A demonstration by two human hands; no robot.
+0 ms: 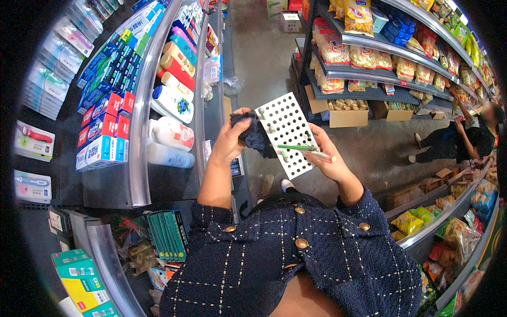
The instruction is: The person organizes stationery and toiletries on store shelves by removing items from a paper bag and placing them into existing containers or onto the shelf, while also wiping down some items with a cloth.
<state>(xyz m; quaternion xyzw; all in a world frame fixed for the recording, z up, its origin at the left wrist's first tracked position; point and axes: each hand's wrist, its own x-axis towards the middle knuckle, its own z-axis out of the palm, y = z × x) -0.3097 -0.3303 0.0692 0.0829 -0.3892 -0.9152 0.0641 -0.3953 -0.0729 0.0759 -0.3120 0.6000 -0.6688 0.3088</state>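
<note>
My left hand (229, 143) grips a crumpled dark cloth (255, 132) beside the left edge of a white perforated panel (284, 109). My right hand (329, 156) holds that panel by its right edge, tilted in front of my body. Rows of round dark holes cover its face, and a few small greyish knobs (271, 129) sit in it near the left side. A thin green stick (293, 147) and a pale stick with a pinkish-red end (325, 157) stick out across the panel near my right fingers. Whether those fingers touch the sticks is unclear.
On the left, shelves bear toothpaste boxes (102, 146) and bottles (171, 155). Snack bags (362, 56) fill the shelves at the right, above open cartons (348, 118). A person (467, 136) is at the far right. Concrete floor (257, 59) runs along the aisle.
</note>
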